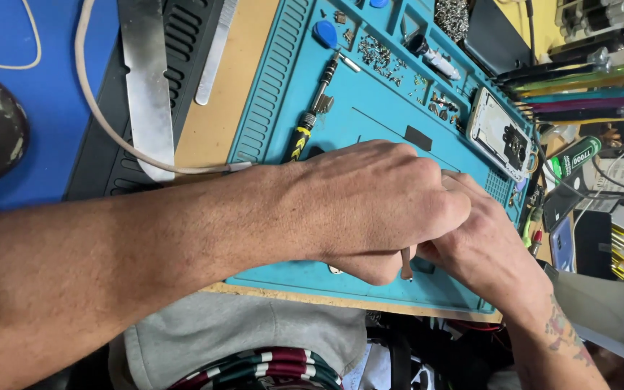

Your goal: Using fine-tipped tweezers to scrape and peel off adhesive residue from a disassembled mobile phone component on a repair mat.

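Head view: both hands were closed together over the near part of a teal work mat. The left hand lay uppermost, its fingers curled shut around a thin metal tool, whose tip protruded below the hand, just above the mat's near edge. The right hand pressed against the left from the right side, fingers curled in; what it gripped was hidden, and I could not tell whether it held anything. A screwdriver with a black-and-yellow handle lay on the mat just beyond the left wrist, apart from both hands. An opened phone rested at the mat's far right edge. Small screws sat in the mat's upper compartments. A row of coloured tools lay beyond the phone. A metal ruler lay left of the mat.
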